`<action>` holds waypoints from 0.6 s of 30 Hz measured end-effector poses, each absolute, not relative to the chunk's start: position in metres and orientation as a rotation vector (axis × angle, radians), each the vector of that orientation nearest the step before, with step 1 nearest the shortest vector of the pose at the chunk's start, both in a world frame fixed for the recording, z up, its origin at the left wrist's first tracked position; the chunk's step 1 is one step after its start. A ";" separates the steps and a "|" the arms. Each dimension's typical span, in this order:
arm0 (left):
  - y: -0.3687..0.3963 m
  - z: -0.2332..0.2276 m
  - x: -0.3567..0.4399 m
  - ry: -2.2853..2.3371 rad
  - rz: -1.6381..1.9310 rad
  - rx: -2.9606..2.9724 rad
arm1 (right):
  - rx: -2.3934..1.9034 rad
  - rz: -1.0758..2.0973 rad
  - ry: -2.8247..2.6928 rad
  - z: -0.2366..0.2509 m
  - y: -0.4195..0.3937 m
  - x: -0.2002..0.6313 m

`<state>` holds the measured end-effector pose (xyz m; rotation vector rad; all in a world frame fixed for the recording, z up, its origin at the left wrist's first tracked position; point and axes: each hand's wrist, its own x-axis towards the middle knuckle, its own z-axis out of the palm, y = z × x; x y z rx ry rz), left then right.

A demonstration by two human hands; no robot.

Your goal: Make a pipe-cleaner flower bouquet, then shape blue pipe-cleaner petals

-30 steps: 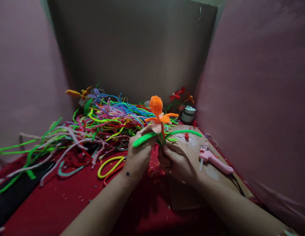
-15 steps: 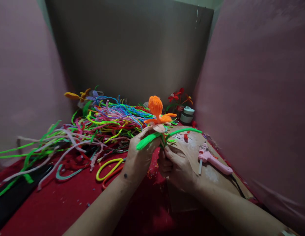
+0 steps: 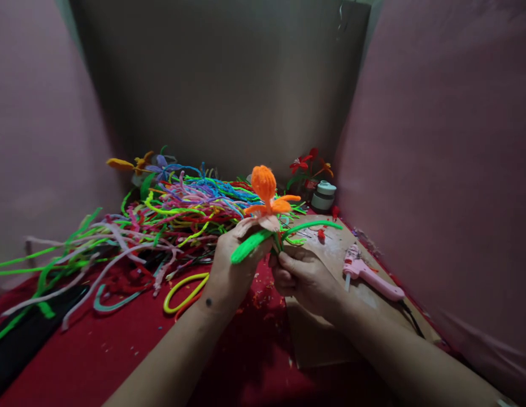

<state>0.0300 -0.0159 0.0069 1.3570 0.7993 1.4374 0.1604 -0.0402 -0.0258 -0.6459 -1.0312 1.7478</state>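
My right hand (image 3: 300,277) pinches, thumb against curled fingers, the thin green stems of the fuzzy orange flower with a rounded upright petal (image 3: 264,181); gripping low seems to keep the bloom upright and its slender green right leaf (image 3: 313,224) free to arch out. My left hand (image 3: 231,265) curls behind the broad green left leaf (image 3: 251,247), close under the pale pink lower petals (image 3: 269,223), probably steadying the head; its fingertips are hidden, so I cannot tell how tightly they close. The flower sits between both hands, raised above the red-cloth-covered surface (image 3: 118,362). At right, the pink plastic glue gun (image 3: 370,276) lies on the flat brown board (image 3: 320,339), presumably to keep drips off the cloth. The tangled multicoloured heap of fuzzy stems (image 3: 195,203) lies far left, apparently within reach yet out of my way. Far right stands the squat grey jar with a pale mint lid (image 3: 323,196); it is closed, so its contents are hidden. Just behind it are the fuzzy red flowers (image 3: 300,163); whether a container holds them is too dim to tell.
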 end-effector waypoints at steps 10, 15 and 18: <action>-0.026 0.004 0.039 0.817 1.612 1.471 | -0.634 1.705 -0.763 -0.023 -0.049 0.149; -0.030 0.000 0.036 0.891 1.674 1.586 | -0.583 1.729 -0.725 -0.019 -0.049 0.150; -0.031 0.003 0.035 0.928 1.665 1.672 | -0.541 1.764 -0.727 -0.018 -0.048 0.153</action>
